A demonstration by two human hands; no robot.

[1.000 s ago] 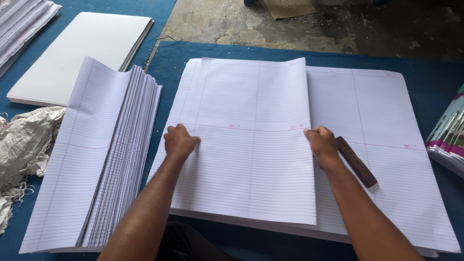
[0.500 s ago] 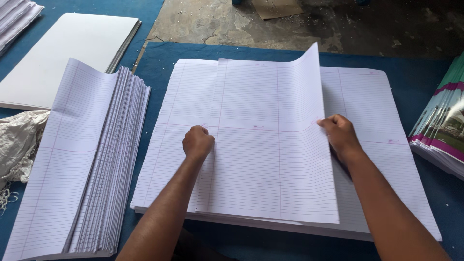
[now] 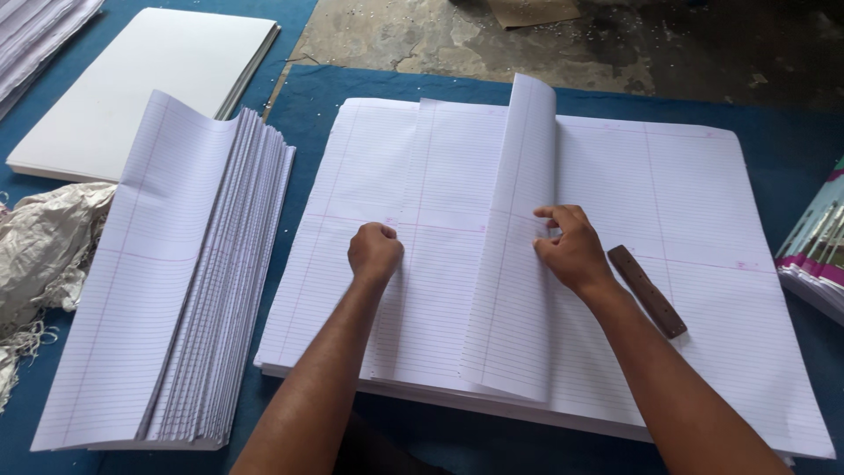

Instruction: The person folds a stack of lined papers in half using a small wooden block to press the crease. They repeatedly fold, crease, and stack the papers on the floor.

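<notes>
A big stack of large ruled paper sheets lies flat on a blue mat. The top sheet is folded over towards the left, its loose edge standing up near the middle. My left hand is a closed fist pressing on the left part of that sheet. My right hand pinches the raised fold near its middle. A brown wooden stick lies on the stack just right of my right wrist.
A fanned pile of folded ruled sheets lies to the left. Behind it sits a stack of blank white sheets. Crumpled sacking is at the far left. Coloured booklets line the right edge. Bare concrete floor lies beyond the blue mat.
The top sheet's right edge has been lifted and carried leftwards into a fold. My right hand came left with it, uncovering the wooden stick. My left fist stays pressed on the sheet.
</notes>
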